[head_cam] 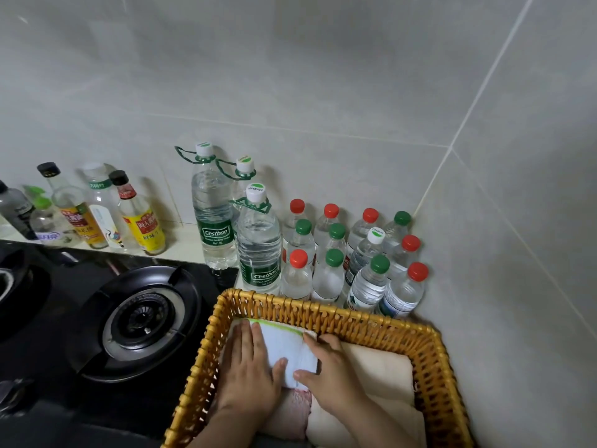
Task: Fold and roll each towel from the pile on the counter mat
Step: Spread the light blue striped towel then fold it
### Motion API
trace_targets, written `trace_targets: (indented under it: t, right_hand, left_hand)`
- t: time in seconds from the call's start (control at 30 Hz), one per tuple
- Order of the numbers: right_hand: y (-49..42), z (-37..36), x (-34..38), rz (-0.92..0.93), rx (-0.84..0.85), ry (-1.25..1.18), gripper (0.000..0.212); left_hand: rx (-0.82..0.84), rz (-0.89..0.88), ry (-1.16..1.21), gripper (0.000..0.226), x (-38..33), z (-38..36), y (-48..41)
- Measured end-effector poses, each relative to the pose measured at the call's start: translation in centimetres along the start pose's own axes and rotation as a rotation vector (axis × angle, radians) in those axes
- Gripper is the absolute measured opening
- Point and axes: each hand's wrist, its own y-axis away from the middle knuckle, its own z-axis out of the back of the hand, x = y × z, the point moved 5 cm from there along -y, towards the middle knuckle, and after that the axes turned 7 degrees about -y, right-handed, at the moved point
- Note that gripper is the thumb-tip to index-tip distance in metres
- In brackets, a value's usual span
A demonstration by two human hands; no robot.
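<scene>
White towel (284, 345) between grips (250, 367) (329, 363) (in basket (323, 313))

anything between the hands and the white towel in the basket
Nothing visible stands between them. The left hand presses flat on the white towel, and the right hand grips its right edge. The towel lies inside the basket.

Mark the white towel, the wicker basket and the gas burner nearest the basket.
white towel (284, 345), head view, on the middle of its bare top face.
wicker basket (323, 307), head view, on its far rim.
gas burner (142, 321), head view, on its centre cap.
</scene>
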Motion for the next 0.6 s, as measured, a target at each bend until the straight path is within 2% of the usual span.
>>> trace_targets:
  t: [0.2, 0.33, 0.4, 0.5, 0.6]
  right_hand:
    - [0.6, 0.8, 0.5, 0.007, 0.006, -0.061, 0.079]
    - [1.3, 1.8, 1.4, 0.027, -0.009, -0.102, 0.081]
    - [1.5, 2.6, 2.1, 0.061, -0.029, -0.102, 0.076]
    - [1.8, 3.9, 3.5, 0.110, -0.068, -0.113, 0.061]
    - [2.1, 4.9, 4.7, 0.161, -0.095, -0.080, 0.055]
  left_hand:
    - [-0.128, 0.031, 0.017, 0.090, 0.1, 2.4, 0.9]
    - [-0.107, 0.009, -0.010, 0.088, 0.4, 3.4, 1.2]
    - [-0.045, -0.015, -0.031, 0.087, 0.4, 3.7, 1.3]
    - [-0.075, -0.023, -0.010, 0.089, 0.7, 4.8, 1.7]
    - [-0.097, -0.047, 0.048, 0.091, 1.1, 7.2, 2.6]
